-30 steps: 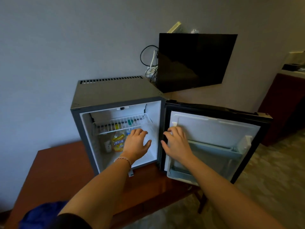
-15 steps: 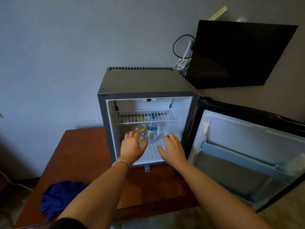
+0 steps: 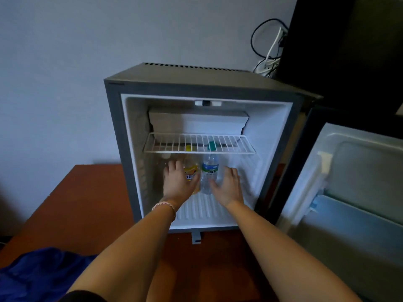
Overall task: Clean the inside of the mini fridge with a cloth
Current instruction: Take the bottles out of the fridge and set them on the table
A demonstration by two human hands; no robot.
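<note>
**Fridge open, wiping not begun**

The mini fridge (image 3: pixel 202 83) stands on the bench (image 3: pixel 82 205), door swung wide. I see both hands inside, empty: left hand (image 3: pixel 177 182) by the yellow bottle (image 3: pixel 192 174), right hand (image 3: pixel 227 185) by the water bottle (image 3: pixel 209 173), fingers loose. The bottles need removing, I'd judge. The blue cloth (image 3: pixel 37 273) lies unused on the bench.

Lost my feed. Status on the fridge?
Both hands open: left hand at yellow bottle, right hand at water bottle. Fridge open. Cloth on table.

Cloth (image 3: pixel 37 277) cut off by edge
</note>
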